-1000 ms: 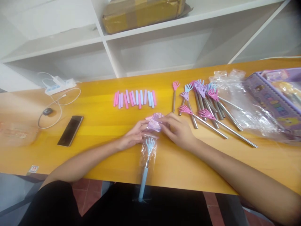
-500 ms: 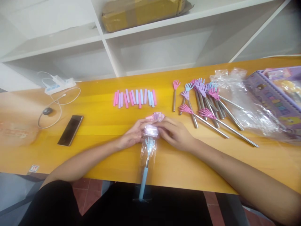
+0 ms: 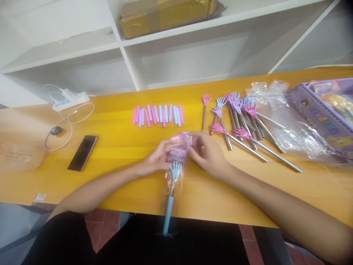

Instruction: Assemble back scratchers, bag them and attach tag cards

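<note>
Head view shows my left hand [image 3: 157,158] holding the bag [image 3: 179,184] by its purple header [image 3: 178,153], my right hand [image 3: 211,154] curled beside the cards [image 3: 186,138], its grip unclear, and the blue scratcher [image 3: 169,206] inside the bag, jutting past the near edge of the tabletop [image 3: 124,154].

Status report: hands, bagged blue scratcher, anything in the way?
Left hand at bag; right hand by purple cards. Blue scratcher bagged, handle past table edge. Loose scratchers aside, at right.

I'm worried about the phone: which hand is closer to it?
Left. The left hand is right of the phone; the right hand is farther right, beyond the bagged blue scratcher.
</note>
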The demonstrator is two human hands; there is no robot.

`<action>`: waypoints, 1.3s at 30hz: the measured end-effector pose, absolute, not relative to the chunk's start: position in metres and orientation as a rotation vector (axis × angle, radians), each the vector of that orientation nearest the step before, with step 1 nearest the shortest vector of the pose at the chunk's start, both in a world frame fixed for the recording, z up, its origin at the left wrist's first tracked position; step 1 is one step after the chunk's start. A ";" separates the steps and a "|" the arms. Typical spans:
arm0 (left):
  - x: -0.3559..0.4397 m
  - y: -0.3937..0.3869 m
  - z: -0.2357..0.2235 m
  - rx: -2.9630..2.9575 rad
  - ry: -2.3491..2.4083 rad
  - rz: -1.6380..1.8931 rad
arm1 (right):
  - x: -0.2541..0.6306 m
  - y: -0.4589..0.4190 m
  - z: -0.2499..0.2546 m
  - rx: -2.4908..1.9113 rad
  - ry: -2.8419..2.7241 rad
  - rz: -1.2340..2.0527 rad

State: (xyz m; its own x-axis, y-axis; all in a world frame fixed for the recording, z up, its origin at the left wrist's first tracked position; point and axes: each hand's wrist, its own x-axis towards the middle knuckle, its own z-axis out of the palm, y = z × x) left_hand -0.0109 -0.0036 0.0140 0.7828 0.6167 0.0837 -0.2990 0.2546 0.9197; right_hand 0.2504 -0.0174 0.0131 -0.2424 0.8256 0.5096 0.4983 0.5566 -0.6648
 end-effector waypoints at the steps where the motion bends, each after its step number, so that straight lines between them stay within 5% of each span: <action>1: -0.011 -0.004 0.013 1.182 0.326 0.641 | 0.250 -0.018 0.012 -1.082 -1.901 0.504; 6: -0.010 -0.007 0.007 1.194 0.405 0.679 | 0.248 -0.019 0.008 -0.986 -1.887 0.672; 16: -0.016 -0.006 0.005 1.183 0.474 0.604 | 0.251 -0.019 0.013 -0.692 -2.093 0.498; 26: -0.011 -0.005 0.008 1.239 0.693 0.589 | 0.224 -0.030 0.008 -0.998 -1.724 1.172; 39: -0.009 -0.006 0.006 1.467 0.799 0.539 | 0.221 -0.024 0.012 -0.919 -1.626 1.492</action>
